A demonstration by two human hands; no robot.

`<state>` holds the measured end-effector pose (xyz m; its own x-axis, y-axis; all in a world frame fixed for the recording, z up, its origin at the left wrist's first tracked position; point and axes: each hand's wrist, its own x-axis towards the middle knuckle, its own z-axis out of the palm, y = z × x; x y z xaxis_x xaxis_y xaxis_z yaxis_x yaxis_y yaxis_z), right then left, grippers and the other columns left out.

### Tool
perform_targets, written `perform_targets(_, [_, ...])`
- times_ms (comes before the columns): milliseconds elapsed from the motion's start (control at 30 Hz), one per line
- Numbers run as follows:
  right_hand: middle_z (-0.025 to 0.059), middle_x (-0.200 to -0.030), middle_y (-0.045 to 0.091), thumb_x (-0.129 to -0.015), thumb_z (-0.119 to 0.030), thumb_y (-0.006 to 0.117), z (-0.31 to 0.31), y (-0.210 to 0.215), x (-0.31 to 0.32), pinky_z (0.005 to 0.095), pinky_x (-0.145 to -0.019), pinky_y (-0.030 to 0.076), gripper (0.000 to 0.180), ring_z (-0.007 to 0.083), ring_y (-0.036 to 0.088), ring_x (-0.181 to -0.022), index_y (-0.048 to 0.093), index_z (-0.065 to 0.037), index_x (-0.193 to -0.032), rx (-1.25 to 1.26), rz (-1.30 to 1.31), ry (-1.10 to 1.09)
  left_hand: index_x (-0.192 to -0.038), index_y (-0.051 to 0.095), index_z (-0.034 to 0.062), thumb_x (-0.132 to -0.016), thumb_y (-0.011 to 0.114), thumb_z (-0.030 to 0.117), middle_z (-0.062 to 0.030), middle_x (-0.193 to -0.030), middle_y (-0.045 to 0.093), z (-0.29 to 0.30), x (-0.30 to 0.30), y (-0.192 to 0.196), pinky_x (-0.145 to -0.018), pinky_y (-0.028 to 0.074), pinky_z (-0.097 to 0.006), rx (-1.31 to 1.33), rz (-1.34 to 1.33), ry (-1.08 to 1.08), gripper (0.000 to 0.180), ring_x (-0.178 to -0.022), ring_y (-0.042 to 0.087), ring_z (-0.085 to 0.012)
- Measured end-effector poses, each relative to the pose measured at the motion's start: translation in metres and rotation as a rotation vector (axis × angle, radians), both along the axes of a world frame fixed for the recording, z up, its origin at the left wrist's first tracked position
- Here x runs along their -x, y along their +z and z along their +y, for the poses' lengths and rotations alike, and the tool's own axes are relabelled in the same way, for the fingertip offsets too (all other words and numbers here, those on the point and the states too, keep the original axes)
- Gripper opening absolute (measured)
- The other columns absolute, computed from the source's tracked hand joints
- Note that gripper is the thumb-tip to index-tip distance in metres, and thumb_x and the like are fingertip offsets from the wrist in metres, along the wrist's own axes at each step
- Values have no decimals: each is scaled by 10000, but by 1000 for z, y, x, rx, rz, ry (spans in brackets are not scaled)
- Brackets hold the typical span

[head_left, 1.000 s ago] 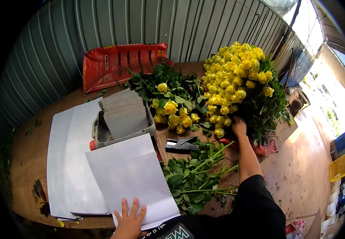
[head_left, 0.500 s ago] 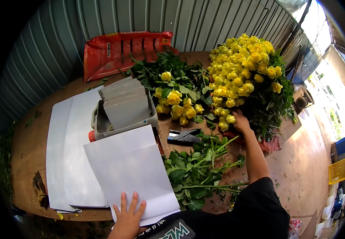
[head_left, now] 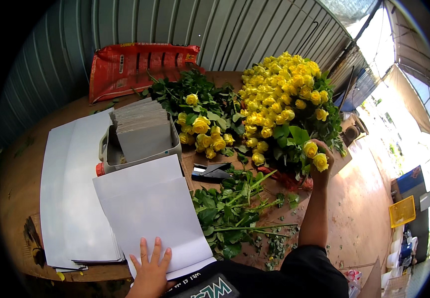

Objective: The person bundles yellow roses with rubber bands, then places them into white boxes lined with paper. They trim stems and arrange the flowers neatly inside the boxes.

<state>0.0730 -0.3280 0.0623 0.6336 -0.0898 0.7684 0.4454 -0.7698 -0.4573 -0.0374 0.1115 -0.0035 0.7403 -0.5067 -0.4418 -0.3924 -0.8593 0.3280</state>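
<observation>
My left hand [head_left: 150, 268] lies with fingers spread on the near edge of a sheet of white paper [head_left: 148, 203]. At the right, my right hand [head_left: 326, 152] is closed round yellow roses [head_left: 320, 162]; two blooms show, with green leaves beside them, and the stems are mostly hidden. The grip is just in front of a big heap of yellow roses [head_left: 279, 89]. A smaller group of yellow roses [head_left: 202, 125] lies left of that heap. Between the paper and my right arm are cut green stems and leaves [head_left: 230, 203].
A black stapler [head_left: 211, 172] rests beyond the cut stems. Behind the paper stands a cut-open grey jug [head_left: 143, 159] with a red cap, holding grey cards [head_left: 143, 119]. A white paper stack [head_left: 78, 193] lies left. A red bag [head_left: 140, 69] leans on the corrugated wall [head_left: 215, 30].
My right hand has moved right, away from the heap's near edge, and now holds yellow roses out to the side. The left hand stays on the paper. The view has shifted slightly.
</observation>
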Motion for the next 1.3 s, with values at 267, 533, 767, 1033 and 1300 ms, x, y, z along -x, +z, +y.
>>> perform_targets(267, [90,-804,620,-618,-15,645,90,75,47,258,-674,461,212,177,593,-744,615,11,-826,190,40,78,-1230,396,46,-620,692,457,-229,-1379,115,1,0,-1,-849,167,-722,59,-106,-64,793,-1258,-29,-484])
perform_targets(533, [58,-592,562,-638,-160,645,222,82,98,249,-485,397,144,165,558,-544,578,-40,-682,537,182,131,-1050,572,80,-797,480,494,-115,-1242,412,27,-26,-5,-775,373,-595,317,-160,-58,495,-1166,288,-388])
perform_targets(767, [77,-715,537,-646,-52,592,320,-38,98,352,-484,429,225,276,554,-589,473,-73,-835,616,692,551,-1032,585,63,-879,419,308,-110,-970,613,73,-65,-8,-824,412,-304,692,446,89,333,-917,561,-239])
perform_targets(1033, [140,-857,572,-651,-119,675,317,-65,86,362,-626,457,347,315,572,-733,494,-54,-939,589,979,594,-1091,527,39,-799,549,262,-103,-945,622,73,-57,-27,-819,408,-305,667,335,-72,368,-905,576,-222])
perform_targets(1300, [98,-998,554,-666,19,642,286,-21,60,270,-713,450,357,175,551,-816,569,-31,-1011,182,1127,960,-1126,450,31,-692,626,198,-78,-899,615,74,-41,-23,-886,295,-336,651,305,12,497,-897,540,-228])
